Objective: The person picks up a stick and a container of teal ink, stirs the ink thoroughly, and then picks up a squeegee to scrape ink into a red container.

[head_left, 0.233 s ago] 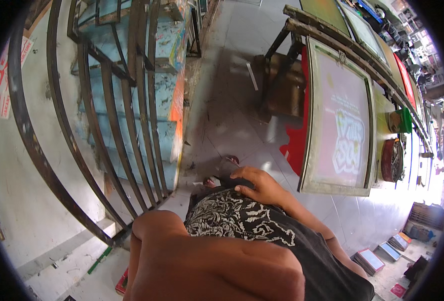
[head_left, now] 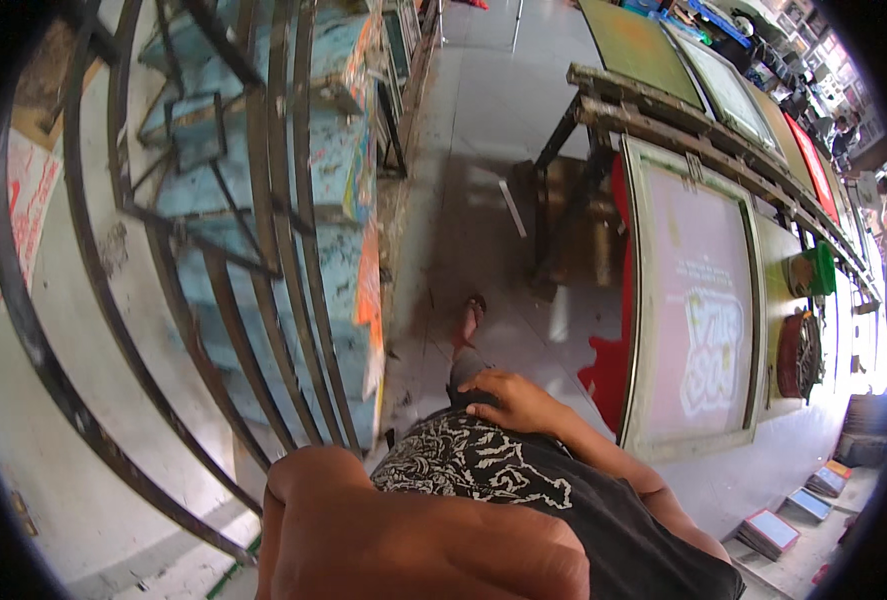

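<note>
My right hand [head_left: 511,400] rests against the front of my dark shirt [head_left: 493,460] with its white print. Its thumb and forefinger are apart, and I see nothing held between them. My left arm is bent very close to the camera, and my left hand [head_left: 503,550] fills the lower middle; its fingers are hidden. Ahead of my right hand, one leg and a sandalled foot [head_left: 473,312] show on the grey tiled floor [head_left: 443,270].
Dark metal railings [head_left: 188,330] curve along the left, before blue painted steps [head_left: 213,190]. On the right, a framed printing screen [head_left: 640,300] leans beside a long wooden bench [head_left: 653,120]. A green container [head_left: 821,270] and a round reddish tub [head_left: 791,355] stand beyond it.
One foot has come forward. The railings, steps, screen and bench sit lower in the picture as my view has shifted. My right hand keeps its place against the shirt.
</note>
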Demonstrator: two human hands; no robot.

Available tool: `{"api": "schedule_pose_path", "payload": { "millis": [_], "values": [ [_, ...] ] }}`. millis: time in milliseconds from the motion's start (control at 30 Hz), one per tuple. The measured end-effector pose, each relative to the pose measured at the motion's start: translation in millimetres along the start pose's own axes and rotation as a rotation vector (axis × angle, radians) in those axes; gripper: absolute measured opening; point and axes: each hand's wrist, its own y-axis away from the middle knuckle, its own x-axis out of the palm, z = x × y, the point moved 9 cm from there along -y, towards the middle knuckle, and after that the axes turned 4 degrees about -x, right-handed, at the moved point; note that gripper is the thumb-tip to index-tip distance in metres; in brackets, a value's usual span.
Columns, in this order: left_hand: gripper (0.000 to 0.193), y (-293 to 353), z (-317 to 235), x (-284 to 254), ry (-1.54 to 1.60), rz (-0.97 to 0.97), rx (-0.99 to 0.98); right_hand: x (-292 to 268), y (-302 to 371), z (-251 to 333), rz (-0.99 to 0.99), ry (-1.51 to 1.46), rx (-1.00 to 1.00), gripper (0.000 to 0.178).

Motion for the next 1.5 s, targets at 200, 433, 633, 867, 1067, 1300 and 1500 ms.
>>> {"api": "schedule_pose_path", "payload": {
  "millis": [200, 433, 633, 867, 1067, 1300, 1500],
  "values": [
    [0.045, -163.6, 51.5, 18.2, 0.624, 0.943, 0.451, -132.8, -121.8, -28.0, -0.037, 0.047, 0.002, 0.033],
    [0.061, -315.8, 55.2, 86.2, 0.865, 1.026, 0.048, -313.7, -240.6, -56.3, -0.179, 0.085, 0.026, 0.031],
    [0.039, -459.4, 85.4, 100.5, 1.002, 0.477, -0.483, -412.5, -346.0, -95.4, -0.205, 0.027, -0.055, 0.033],
    [0.041, -648.2, 113.5, 139.0, 1.110, 0.721, -0.595, -546.9, -454.8, -193.6, -0.402, -0.015, 0.135, 0.033],
    [0.061, -785.1, 143.1, 194.0, 1.459, 1.613, -0.013, -649.4, -529.7, -280.0, -0.504, -0.281, 0.270, 0.028],
    [0.062, -1059.0, 348.0, 268.7, 0.668, 1.305, -0.306, -800.5, -628.4, -469.4, -0.485, -0.297, 0.315, 0.030],
    [0.025, -1334.1, 605.8, 124.5, -0.128, 0.293, -0.506, -965.8, -722.6, -555.8, -0.566, -0.365, 0.328, 0.032]
  ]
}}
